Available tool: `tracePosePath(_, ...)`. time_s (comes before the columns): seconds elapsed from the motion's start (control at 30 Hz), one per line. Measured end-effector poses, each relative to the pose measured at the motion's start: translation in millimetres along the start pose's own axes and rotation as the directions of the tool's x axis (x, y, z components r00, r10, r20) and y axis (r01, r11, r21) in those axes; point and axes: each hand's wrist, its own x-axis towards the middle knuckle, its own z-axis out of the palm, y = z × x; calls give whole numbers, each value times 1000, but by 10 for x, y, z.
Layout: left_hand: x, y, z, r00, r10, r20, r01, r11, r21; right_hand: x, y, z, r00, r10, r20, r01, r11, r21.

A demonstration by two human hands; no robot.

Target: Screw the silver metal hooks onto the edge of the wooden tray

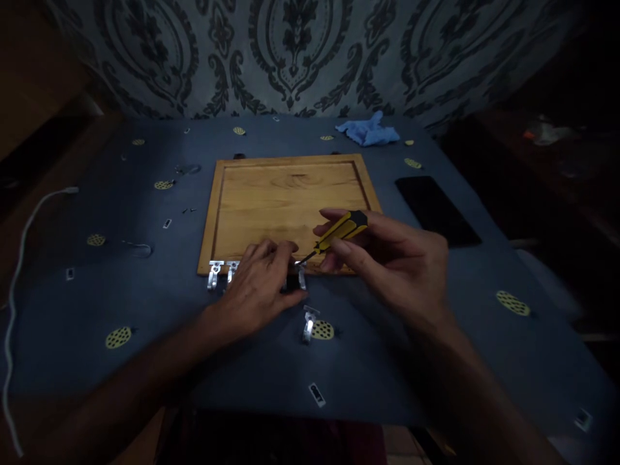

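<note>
A wooden board [285, 206] with a raised frame lies flat on the cloth. Several shiny metal hooks [214, 276] line its near edge, some partly covered by my left hand [259, 281]. That hand bends over the edge, fingers curled on the wood and thumb below, around a metal hook largely hidden by the fingers. My right hand [392, 258] grips a small yellow and black screwdriver [343, 231]. Its shaft slants down left, the tip at the top of the rightmost hook [302, 276] on the edge. Another loose hook [309, 325] rests on the cloth nearer me.
Right of the board lies a black phone-like slab [436, 210]. A crumpled blue cloth [368, 130] sits at the back. Small screws [188, 210] and a thin curved piece [139, 248] lie to the left. A white cable [20, 271] runs along the left side.
</note>
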Motion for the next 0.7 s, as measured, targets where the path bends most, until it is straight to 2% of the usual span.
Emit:
tracePosePath(0.1, -3, 3, -4, 1000, -7, 6, 7, 1000, 1, -18, 22, 4, 999, -12, -44, 12, 1000, -10)
tracePosePath(0.17, -6, 0, -7, 1000, -6, 2, 6, 1000, 0, -32, 31, 30, 988, -45, -146, 40, 999, -35)
tracePosePath(0.27, -10, -9, -12, 1000, 12, -3, -12, 1000, -14, -45, 28, 64, 911, -177, -371, 159, 984, -79)
tracePosePath(0.33, -10, -12, -17, 1000, 17, 5, -17, 1000, -25, -47, 22, 71, 868, -213, -449, 199, 977, -77)
tracePosePath(0.37, -9, -13, -18, 1000, 14, 7, -14, 1000, -27, -47, 22, 71, 866, -214, -452, 207, 976, -67)
tracePosePath(0.53, -11, -6, -14, 1000, -8, -3, 8, 1000, -19, -57, 43, 63, 924, -145, -353, 125, 989, -79)
tracePosePath(0.7, -16, -9, -9, 1000, 7, -11, -8, 1000, -6, -72, 61, 55, 938, -118, -325, 99, 992, -74)
